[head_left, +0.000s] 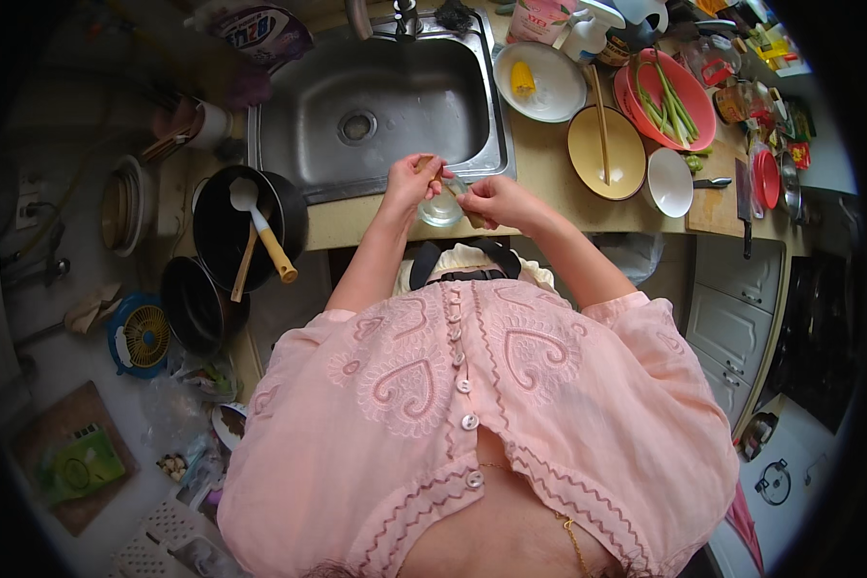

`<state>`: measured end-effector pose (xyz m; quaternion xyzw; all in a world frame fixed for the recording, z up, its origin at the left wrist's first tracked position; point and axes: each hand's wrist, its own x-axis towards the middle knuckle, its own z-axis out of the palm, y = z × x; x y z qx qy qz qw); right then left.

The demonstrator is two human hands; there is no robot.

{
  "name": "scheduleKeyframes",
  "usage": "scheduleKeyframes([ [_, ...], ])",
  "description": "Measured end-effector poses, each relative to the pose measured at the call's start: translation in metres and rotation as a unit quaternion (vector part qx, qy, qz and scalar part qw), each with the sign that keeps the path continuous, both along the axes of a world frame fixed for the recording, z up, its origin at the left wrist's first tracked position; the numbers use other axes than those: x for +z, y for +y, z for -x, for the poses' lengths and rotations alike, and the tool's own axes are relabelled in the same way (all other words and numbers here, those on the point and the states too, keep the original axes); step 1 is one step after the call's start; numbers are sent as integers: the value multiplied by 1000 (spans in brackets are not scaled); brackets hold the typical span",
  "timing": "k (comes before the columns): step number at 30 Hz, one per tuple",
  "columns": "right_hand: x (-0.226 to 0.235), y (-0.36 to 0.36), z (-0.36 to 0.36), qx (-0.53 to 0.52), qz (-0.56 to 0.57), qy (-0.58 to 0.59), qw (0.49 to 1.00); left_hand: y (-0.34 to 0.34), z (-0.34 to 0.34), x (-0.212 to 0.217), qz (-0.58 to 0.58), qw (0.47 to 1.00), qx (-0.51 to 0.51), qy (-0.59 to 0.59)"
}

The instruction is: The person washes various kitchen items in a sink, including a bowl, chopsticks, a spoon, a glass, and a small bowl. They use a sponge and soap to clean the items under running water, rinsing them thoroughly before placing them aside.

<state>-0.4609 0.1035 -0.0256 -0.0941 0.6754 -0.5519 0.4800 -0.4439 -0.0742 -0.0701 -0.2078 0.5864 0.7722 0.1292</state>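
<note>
At the counter [533, 159], mid-frame, brownish pieces [476, 220] are pinched by left hand [414, 181] and right hand [501, 203] beside a glass bowl [440, 212]; work seems unfinished.

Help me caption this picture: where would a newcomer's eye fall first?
Probably on the pink embroidered blouse, filling the lower middle. Next, perhaps, the left hand and right hand at a clear glass container, by the front edge of the steel sink. Then the pink basin with green stalks, upper right.
</note>
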Motion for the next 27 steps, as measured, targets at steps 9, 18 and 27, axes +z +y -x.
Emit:
scheduleKeyframes([
  [9,15,-47,43,-67,-29,122,990,-15,51,13,-79,987,108,86],
  [18,13,-85,49,-82,-38,177,980,-39,75,9,-43,994,83,60],
  [27,2,-102,58,-63,-27,154,986,-64,98,3,-112,988,62,87],
])
